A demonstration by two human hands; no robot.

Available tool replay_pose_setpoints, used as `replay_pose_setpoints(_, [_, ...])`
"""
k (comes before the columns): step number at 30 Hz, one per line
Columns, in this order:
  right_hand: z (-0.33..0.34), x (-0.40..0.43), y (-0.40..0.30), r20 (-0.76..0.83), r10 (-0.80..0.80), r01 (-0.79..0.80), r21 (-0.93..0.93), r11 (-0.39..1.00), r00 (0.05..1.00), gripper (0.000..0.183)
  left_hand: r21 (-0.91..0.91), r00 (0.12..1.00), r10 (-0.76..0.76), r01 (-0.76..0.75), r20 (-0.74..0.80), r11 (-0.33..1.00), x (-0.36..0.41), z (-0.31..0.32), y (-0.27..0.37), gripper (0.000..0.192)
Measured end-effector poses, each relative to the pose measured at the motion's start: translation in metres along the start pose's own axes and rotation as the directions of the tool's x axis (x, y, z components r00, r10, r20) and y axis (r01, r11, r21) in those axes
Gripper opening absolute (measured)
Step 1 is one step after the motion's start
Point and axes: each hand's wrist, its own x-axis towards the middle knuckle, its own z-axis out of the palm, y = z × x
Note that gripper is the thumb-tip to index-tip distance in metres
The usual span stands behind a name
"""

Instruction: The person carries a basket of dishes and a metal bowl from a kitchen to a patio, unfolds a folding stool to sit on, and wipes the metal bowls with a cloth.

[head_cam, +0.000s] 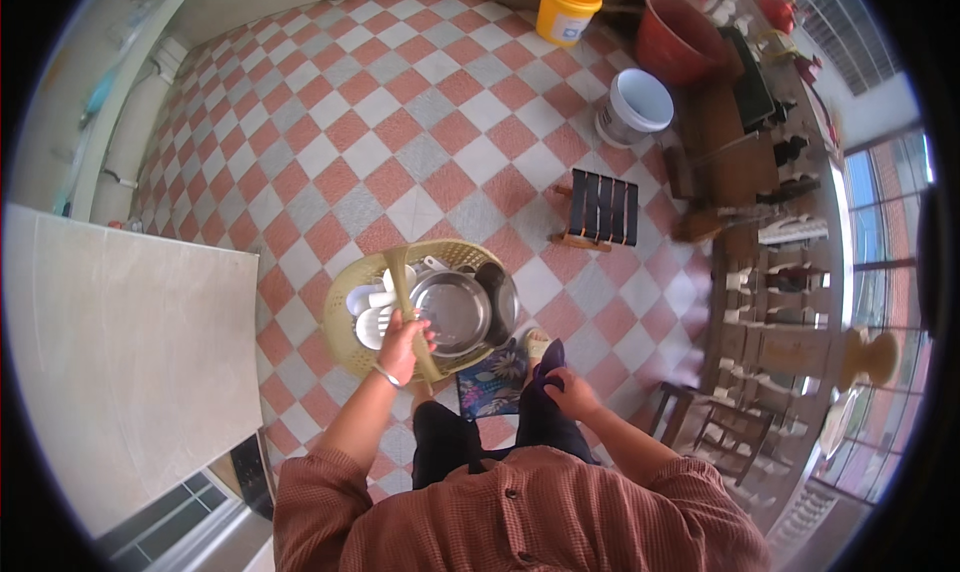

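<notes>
My left hand is closed around the arched handle of a yellow-green plastic basket. Inside the basket lies a round stainless steel pan, with a darker metal pot along its right side. White dishes, including a bowl, and some white utensils fill the left side. My right hand holds a dark purple cloth by my right thigh. Just below the basket is a flower-patterned fabric seat or mat, partly hidden by my legs.
A small stool with dark straps stands right of the basket. Beyond it are a white bucket, a yellow bucket and a red tub. A pale counter borders the left; cluttered wooden shelving borders the right.
</notes>
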Motion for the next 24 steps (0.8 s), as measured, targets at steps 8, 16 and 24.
replay_pose_setpoints(8, [0.124,0.001,0.007,-0.051,0.127,-0.105,0.31,0.945,0.991,0.031,0.205,0.993,-0.081,0.063,0.08,0.977,0.103,-0.028,-0.074,0.031])
replay_pose_setpoints(16, [0.21,0.083,0.059,0.136,0.067,-0.101,0.263,0.959,0.988,0.033,0.258,1.0,-0.029,0.027,0.002,0.966,0.224,-0.076,-0.169,0.029])
replay_pose_setpoints(24, [0.259,0.192,0.138,0.124,0.07,-0.091,0.177,0.98,0.99,0.032,0.344,0.999,-0.048,0.049,-0.011,0.938,0.309,-0.1,-0.246,0.039])
